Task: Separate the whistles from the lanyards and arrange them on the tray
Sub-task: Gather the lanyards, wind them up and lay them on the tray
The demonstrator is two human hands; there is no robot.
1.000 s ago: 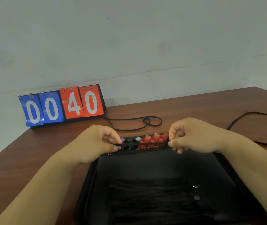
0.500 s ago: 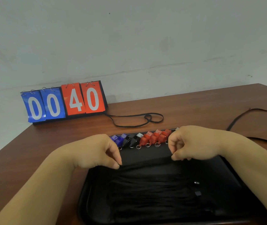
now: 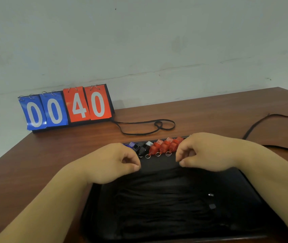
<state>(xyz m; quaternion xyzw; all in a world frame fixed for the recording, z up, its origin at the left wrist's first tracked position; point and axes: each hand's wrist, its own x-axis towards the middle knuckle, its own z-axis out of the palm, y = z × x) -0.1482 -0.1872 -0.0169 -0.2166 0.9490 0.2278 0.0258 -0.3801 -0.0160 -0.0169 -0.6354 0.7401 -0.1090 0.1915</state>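
Tray: I see a black tray (image 3: 245,190) nearest the camera, flat on the brown table (image 3: 34,163).
Lanyard pile: black lanyards (image 3: 157,204) lie bundled across the near and middle part of the tray. Two small grey fittings (image 3: 210,195) show at the right of the bundle.
Left hand: the left hand (image 3: 110,162) hovers over the tray's left side, past the bundle. Its fingers are curled and the thumb tip sits close to the forefinger.
Right hand: the right hand (image 3: 208,153) is level with it over the right side, curled likewise, thumb tip just under the forefinger.
Grip: I cannot tell whether either hand pinches a strap. Anything black between the fingers is lost against the black tray.
Gap between hands: the thumbs point at each other, apart, with bare tray between them.
Whistles: these stand in one row along the tray's far edge, side by side and touching. From the left I read a blue whistle (image 3: 131,144), black whistles (image 3: 142,149), then three red whistles (image 3: 165,146). The right hand hides the row's right end.
Rings: small metal rings (image 3: 157,154) hang on the near side of the whistles.
Loose lanyard: one black lanyard (image 3: 148,127) lies looped on the table beyond the tray.
Second strap: another black strap (image 3: 262,123) trails across the table at far right.
Scoreboard: a flip scoreboard (image 3: 66,109) stands at the back against the wall, blue 00 and red 40.
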